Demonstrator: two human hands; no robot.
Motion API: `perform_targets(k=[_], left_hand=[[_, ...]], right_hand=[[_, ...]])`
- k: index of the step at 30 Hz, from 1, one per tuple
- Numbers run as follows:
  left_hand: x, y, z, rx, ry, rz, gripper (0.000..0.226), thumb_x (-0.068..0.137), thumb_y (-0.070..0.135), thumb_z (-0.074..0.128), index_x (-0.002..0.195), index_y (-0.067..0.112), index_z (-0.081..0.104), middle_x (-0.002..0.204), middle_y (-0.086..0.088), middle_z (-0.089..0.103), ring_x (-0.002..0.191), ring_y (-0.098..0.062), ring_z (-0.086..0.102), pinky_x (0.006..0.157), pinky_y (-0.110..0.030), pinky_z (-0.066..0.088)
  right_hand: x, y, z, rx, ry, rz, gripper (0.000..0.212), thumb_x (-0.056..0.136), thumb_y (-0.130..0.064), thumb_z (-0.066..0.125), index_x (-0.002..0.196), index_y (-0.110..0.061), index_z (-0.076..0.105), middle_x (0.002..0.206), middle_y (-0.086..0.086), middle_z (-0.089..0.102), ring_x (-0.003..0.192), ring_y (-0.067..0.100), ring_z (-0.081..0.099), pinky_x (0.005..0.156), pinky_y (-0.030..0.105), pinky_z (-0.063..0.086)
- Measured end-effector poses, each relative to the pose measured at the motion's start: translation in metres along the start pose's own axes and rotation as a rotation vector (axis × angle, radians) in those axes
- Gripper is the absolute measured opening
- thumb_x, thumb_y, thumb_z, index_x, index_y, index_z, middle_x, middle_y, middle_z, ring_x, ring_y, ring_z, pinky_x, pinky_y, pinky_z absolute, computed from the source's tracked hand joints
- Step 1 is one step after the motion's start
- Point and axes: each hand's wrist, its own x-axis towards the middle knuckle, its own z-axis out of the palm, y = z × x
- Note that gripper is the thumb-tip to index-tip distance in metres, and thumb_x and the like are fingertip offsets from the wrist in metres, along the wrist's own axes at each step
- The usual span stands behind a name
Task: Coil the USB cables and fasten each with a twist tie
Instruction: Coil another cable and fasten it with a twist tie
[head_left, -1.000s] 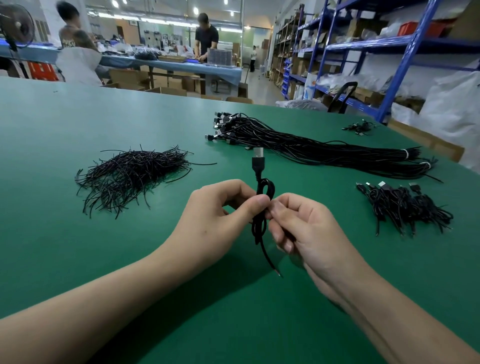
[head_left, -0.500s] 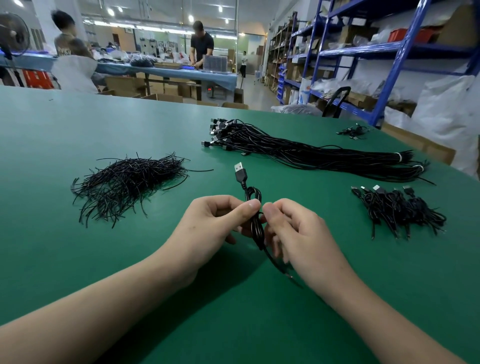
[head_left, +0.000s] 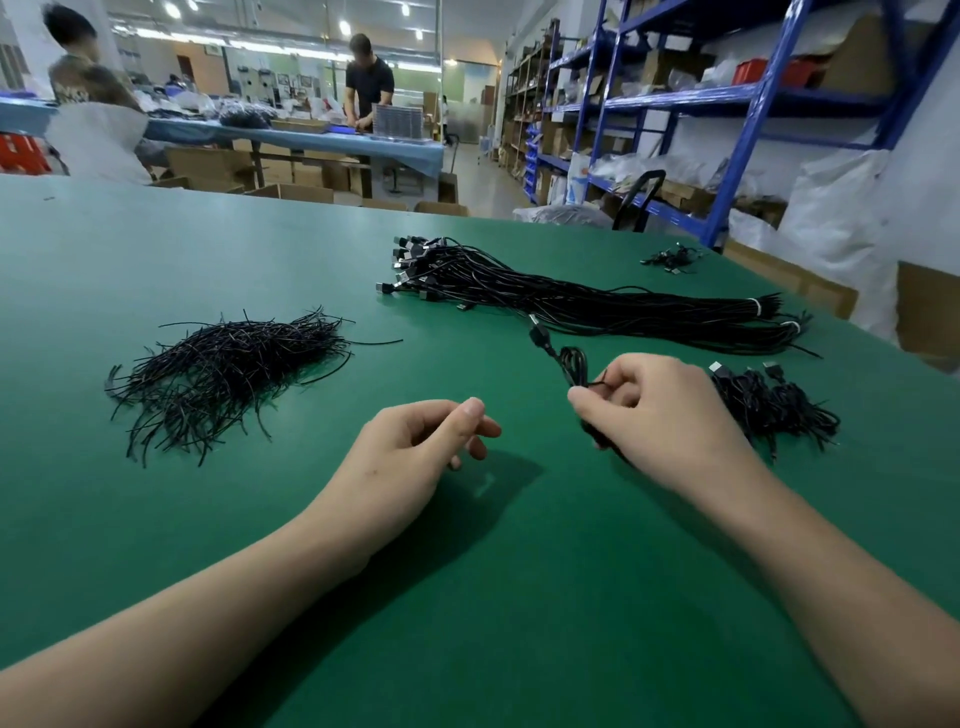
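Observation:
My right hand (head_left: 660, 410) grips a coiled black USB cable (head_left: 571, 364) with a twist tie round its middle; the plug end points up and left, and the lower part of the coil is hidden under my fingers. My left hand (head_left: 421, 441) hovers just above the green table (head_left: 467, 597) with fingers loosely curled and nothing in it. A pile of black twist ties (head_left: 223, 364) lies to the left. A long bundle of uncoiled USB cables (head_left: 571, 296) stretches across the middle of the table. Just right of my right hand sits a heap of coiled, tied cables (head_left: 774, 405).
A few more cables (head_left: 672, 258) lie near the table's far right edge. Blue shelving (head_left: 727, 104) with boxes and bags stands on the right. Two people work at another table (head_left: 291, 137) in the background.
My left hand has let go of the coil and drawn back to the left. My right hand has carried the coiled cable to the right, toward the heap of tied cables.

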Motion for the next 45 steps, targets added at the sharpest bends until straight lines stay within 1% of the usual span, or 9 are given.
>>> perform_targets(k=[3,6,18,22,26,30,34,41,45], left_hand=[[0.001,-0.002,-0.001,0.022,-0.004,0.015,0.034,0.102,0.050,0.050,0.092,0.033,0.077,0.084,0.008,0.072,0.072,-0.003,0.057,0.066,-0.008,0.042],[-0.001,-0.001,-0.001,0.030,-0.019,0.012,0.034,0.102,0.048,0.049,0.091,0.031,0.076,0.083,0.007,0.072,0.073,-0.005,0.059,0.071,-0.012,0.045],[-0.001,-0.002,-0.001,0.064,-0.038,0.005,0.035,0.103,0.042,0.049,0.087,0.025,0.075,0.079,0.009,0.071,0.071,-0.006,0.058,0.070,-0.015,0.044],[-0.001,-0.002,0.001,0.088,-0.035,0.009,0.033,0.103,0.042,0.050,0.087,0.027,0.074,0.081,0.010,0.071,0.073,-0.006,0.060,0.072,-0.018,0.045],[-0.003,0.001,0.003,0.145,-0.009,0.016,0.024,0.100,0.041,0.053,0.093,0.030,0.073,0.086,0.014,0.072,0.082,-0.009,0.063,0.083,-0.027,0.050],[0.005,0.005,0.002,0.233,-0.020,-0.005,0.015,0.098,0.039,0.057,0.103,0.035,0.071,0.091,0.023,0.069,0.086,0.000,0.062,0.074,-0.012,0.046],[0.052,0.006,-0.007,0.587,-0.155,0.093,0.027,0.099,0.039,0.057,0.125,0.031,0.062,0.118,0.019,0.058,0.097,0.007,0.058,0.079,-0.005,0.038],[0.193,-0.022,0.014,0.675,-0.025,-0.001,0.055,0.101,0.022,0.058,0.153,0.017,0.040,0.156,-0.006,0.039,0.121,-0.022,0.058,0.108,-0.031,0.041],[0.249,-0.045,0.032,0.880,0.038,0.063,0.059,0.101,0.018,0.056,0.156,0.024,0.035,0.166,-0.002,0.022,0.143,-0.030,0.036,0.113,-0.046,0.038]], right_hand=[[0.031,0.029,-0.024,-0.447,0.035,0.017,0.038,0.085,-0.037,0.066,0.072,-0.002,0.063,0.064,0.012,0.066,0.062,0.030,0.064,0.058,0.037,0.053],[0.050,0.057,-0.034,-0.681,0.007,0.063,0.044,0.086,-0.032,0.067,0.057,-0.007,0.044,0.053,0.007,0.049,0.049,0.026,0.049,0.045,0.028,0.035],[0.071,0.087,-0.029,-1.089,-0.139,0.172,0.033,0.092,-0.036,0.064,0.068,-0.019,0.049,0.070,-0.003,0.049,0.065,0.020,0.052,0.053,0.026,0.031],[0.069,0.066,-0.015,-0.983,0.005,0.056,0.040,0.095,-0.048,0.062,0.082,-0.015,0.043,0.075,-0.001,0.051,0.073,0.026,0.054,0.058,0.031,0.036],[0.070,0.043,0.027,-0.702,-0.007,-0.091,0.040,0.098,-0.050,0.054,0.115,-0.015,0.050,0.115,0.007,0.057,0.105,0.029,0.059,0.072,0.037,0.045],[0.081,0.038,0.062,-0.407,-0.121,-0.049,0.052,0.102,-0.045,0.049,0.144,-0.014,0.043,0.142,0.005,0.044,0.132,0.025,0.043,0.104,0.040,0.039],[0.088,0.043,0.078,-0.339,-0.084,-0.091,0.049,0.104,-0.039,0.045,0.146,-0.014,0.044,0.145,0.001,0.045,0.135,0.019,0.040,0.113,0.036,0.032],[0.093,0.051,0.082,-0.365,-0.014,-0.119,0.056,0.103,-0.046,0.041,0.148,-0.014,0.042,0.150,-0.001,0.043,0.141,0.017,0.034,0.117,0.035,0.027],[0.097,0.053,0.085,-0.355,-0.019,-0.111,0.062,0.101,-0.052,0.040,0.151,-0.015,0.038,0.156,0.000,0.037,0.146,0.017,0.028,0.119,0.035,0.023]])
